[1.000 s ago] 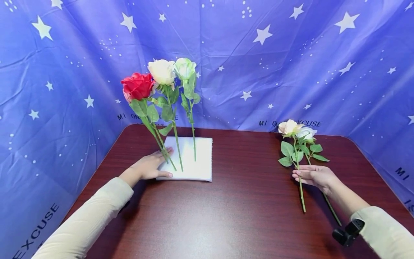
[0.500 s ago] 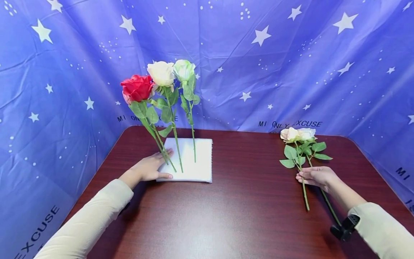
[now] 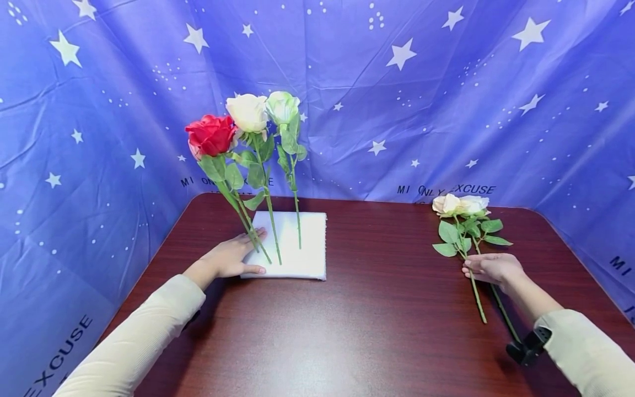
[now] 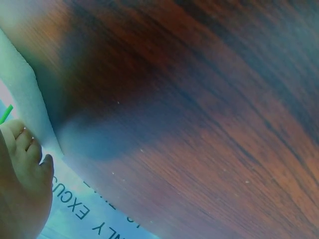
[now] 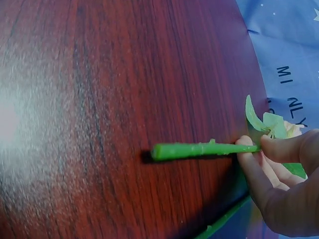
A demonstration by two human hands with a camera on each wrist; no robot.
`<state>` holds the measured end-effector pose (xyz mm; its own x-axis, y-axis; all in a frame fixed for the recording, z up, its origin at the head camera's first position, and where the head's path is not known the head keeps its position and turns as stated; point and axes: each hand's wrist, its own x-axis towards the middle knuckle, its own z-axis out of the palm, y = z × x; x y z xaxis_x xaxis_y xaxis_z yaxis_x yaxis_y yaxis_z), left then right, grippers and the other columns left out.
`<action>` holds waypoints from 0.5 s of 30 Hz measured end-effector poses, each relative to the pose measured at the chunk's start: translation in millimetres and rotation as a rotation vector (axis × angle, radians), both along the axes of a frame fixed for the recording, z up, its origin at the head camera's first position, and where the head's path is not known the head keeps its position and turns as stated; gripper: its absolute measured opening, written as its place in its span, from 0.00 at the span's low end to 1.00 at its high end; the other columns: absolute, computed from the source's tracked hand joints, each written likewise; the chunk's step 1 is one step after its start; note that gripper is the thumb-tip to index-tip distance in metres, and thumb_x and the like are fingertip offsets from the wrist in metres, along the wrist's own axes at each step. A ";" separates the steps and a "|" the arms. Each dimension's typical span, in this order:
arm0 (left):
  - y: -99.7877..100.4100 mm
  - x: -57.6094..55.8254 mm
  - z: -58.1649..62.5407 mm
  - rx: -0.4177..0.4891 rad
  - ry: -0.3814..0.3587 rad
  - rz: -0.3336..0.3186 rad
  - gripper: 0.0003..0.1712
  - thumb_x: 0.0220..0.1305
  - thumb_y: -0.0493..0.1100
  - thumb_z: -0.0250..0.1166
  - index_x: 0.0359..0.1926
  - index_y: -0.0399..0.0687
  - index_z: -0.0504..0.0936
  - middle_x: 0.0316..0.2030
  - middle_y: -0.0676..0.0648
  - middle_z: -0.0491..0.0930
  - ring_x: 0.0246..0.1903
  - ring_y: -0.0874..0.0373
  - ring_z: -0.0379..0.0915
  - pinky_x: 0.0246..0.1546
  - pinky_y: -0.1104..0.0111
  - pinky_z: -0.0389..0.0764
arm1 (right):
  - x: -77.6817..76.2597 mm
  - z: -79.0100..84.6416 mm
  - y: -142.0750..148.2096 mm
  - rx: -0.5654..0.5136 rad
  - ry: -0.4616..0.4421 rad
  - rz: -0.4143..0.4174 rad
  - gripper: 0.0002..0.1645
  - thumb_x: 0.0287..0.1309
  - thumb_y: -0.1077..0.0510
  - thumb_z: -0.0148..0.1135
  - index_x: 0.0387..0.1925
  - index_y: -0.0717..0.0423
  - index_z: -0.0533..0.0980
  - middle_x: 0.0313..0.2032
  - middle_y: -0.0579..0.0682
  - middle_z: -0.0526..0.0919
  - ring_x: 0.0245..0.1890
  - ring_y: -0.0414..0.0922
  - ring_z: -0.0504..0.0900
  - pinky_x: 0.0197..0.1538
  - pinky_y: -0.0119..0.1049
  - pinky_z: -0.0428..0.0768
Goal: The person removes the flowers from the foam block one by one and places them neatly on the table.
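My left hand (image 3: pixel 225 258) rests on the left edge of a white foam block (image 3: pixel 306 242), thumb and fingers spread, also partly seen in the left wrist view. In the block stand a red rose (image 3: pixel 210 134), a cream rose (image 3: pixel 247 113) and a green-tinged white rose (image 3: pixel 283 108); a pink bloom peeks from behind the red one. On the right, my right hand (image 3: pixel 496 269) pinches the stem of a pale peach rose (image 3: pixel 446 204) between thumb and fingers. Beside it lies a white rose (image 3: pixel 474 205), its stem (image 5: pixel 224 219) passing beneath my hand.
A dark red-brown wooden table (image 3: pixel 377 320) with rounded far corners carries everything. Blue star-printed cloth (image 3: pixel 342 66) hangs close behind its far edge and along both sides. A black device (image 3: pixel 528 346) is strapped at my right wrist.
My right hand has shifted slightly right with the peach rose, whose bloom has come down level with the white rose. My left hand stays on the foam block.
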<state>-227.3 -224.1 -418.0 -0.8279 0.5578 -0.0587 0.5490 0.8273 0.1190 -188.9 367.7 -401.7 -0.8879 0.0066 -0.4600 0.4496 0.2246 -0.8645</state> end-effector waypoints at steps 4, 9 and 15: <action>-0.1 -2.1 1.6 0.002 -0.016 0.012 0.55 0.56 0.69 0.60 0.73 0.40 0.55 0.74 0.39 0.55 0.71 0.39 0.55 0.70 0.50 0.62 | 1.3 1.6 3.7 0.031 0.039 -0.035 0.10 0.60 0.71 0.56 0.36 0.60 0.82 0.21 0.36 0.85 0.24 0.32 0.85 0.35 0.27 0.85; 0.9 -2.8 2.3 0.005 -0.011 0.006 0.55 0.56 0.69 0.61 0.73 0.40 0.55 0.74 0.39 0.55 0.72 0.40 0.55 0.70 0.51 0.62 | 1.6 3.0 4.4 0.168 0.094 -0.034 0.09 0.58 0.69 0.58 0.35 0.62 0.84 0.18 0.33 0.83 0.22 0.29 0.83 0.33 0.27 0.85; 1.0 0.0 1.2 0.002 -0.007 -0.009 0.54 0.56 0.68 0.61 0.73 0.40 0.55 0.74 0.40 0.55 0.72 0.41 0.55 0.71 0.51 0.61 | 1.3 5.3 -4.3 0.443 0.148 -0.074 0.20 0.55 0.61 0.62 0.46 0.72 0.80 0.13 0.26 0.80 0.18 0.25 0.80 0.29 0.25 0.83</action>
